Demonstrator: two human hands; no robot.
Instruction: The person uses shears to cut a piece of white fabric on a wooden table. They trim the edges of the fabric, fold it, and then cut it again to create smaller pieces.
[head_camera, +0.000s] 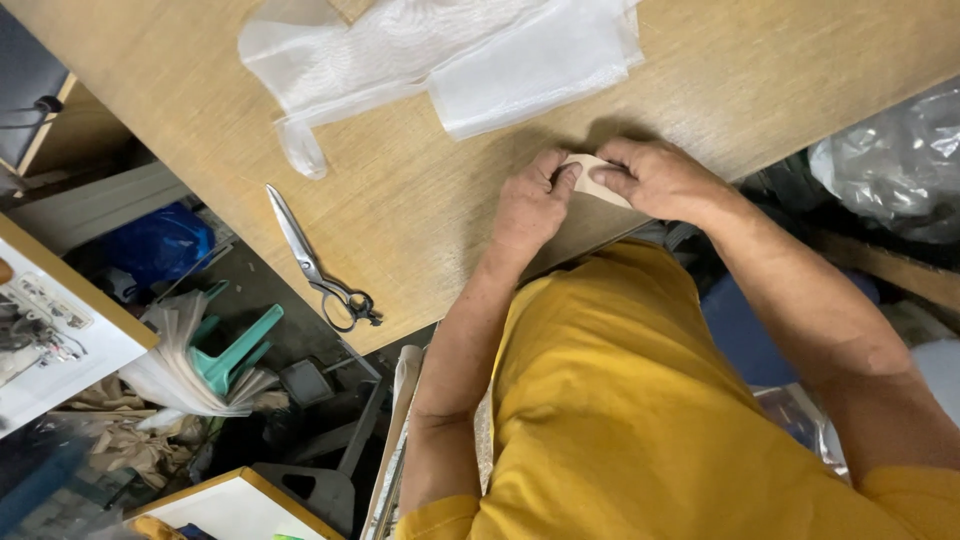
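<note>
Mustard-yellow short-sleeved shirt, bare forearms, bare hands (595, 190) without gloves, rings or watch.

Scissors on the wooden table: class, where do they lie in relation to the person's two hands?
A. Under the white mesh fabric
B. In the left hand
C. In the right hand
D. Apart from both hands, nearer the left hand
D: the scissors lie untouched on the table, off to the side of the left hand, while both it and the right hand pinch a small pale piece.
</note>
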